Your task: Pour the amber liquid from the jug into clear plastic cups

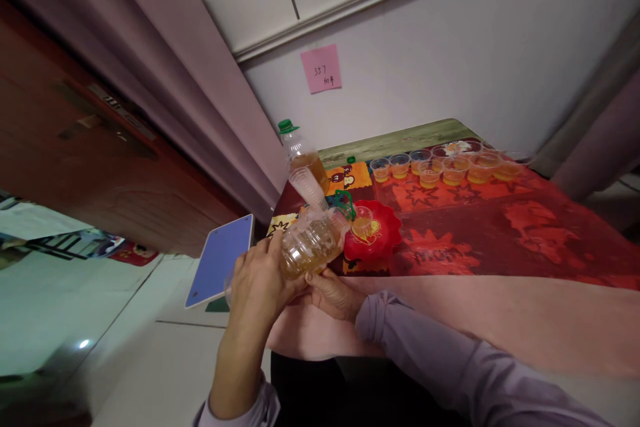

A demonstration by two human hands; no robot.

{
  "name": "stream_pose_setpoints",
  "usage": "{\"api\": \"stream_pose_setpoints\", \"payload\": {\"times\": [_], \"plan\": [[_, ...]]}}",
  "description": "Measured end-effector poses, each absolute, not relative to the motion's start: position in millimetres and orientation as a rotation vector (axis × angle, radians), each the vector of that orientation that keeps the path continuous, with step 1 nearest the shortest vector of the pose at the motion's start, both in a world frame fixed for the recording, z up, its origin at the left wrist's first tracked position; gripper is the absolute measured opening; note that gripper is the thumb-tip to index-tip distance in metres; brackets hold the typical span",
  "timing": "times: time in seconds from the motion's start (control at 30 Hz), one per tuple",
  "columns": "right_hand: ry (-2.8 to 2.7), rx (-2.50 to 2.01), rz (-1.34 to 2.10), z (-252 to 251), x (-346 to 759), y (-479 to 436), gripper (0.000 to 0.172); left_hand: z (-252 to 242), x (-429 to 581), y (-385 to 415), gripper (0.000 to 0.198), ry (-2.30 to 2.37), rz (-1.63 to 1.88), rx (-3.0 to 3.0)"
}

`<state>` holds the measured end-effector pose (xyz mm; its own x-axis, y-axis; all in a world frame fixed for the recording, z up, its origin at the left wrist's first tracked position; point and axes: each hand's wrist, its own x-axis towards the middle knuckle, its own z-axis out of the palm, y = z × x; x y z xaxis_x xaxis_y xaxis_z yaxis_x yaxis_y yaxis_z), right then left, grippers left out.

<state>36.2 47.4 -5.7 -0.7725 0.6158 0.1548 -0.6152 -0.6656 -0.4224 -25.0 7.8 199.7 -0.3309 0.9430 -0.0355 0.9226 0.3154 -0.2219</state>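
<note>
Both my hands grip a large clear plastic bottle of pale amber liquid, tipped with its neck to the right. My left hand wraps the bottle's base end, and my right hand supports it from below. The bottle's mouth, with a green handle at its neck, is over a clear plastic cup. That cup stands on a red scalloped plate and has some amber liquid in it. Behind the bottle leans a stack of clear cups.
A second bottle with a green cap stands at the back left. Several cups holding amber liquid line the table's back. A loose green cap lies nearby. A blue stool is left of the table, below a wall with a pink note.
</note>
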Motion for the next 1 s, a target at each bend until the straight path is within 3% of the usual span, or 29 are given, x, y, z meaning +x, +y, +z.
{"api": "stream_pose_setpoints", "payload": {"times": [0.6,0.73,1.0], "plan": [[-0.646,-0.015,2.367,-2.9,37.9,48.3,0.060,178.7,-49.5,7.9,0.086,-2.337,0.073,-1.837],[-0.729,-0.129,2.311,-5.1,39.4,51.3,0.063,154.5,-73.9,3.5,0.090,-2.236,-0.178,-1.919],[-0.832,-0.260,2.025,3.1,39.5,63.6,0.071,104.9,-103.5,-6.6,0.097,-2.144,-1.058,-1.901]]}}
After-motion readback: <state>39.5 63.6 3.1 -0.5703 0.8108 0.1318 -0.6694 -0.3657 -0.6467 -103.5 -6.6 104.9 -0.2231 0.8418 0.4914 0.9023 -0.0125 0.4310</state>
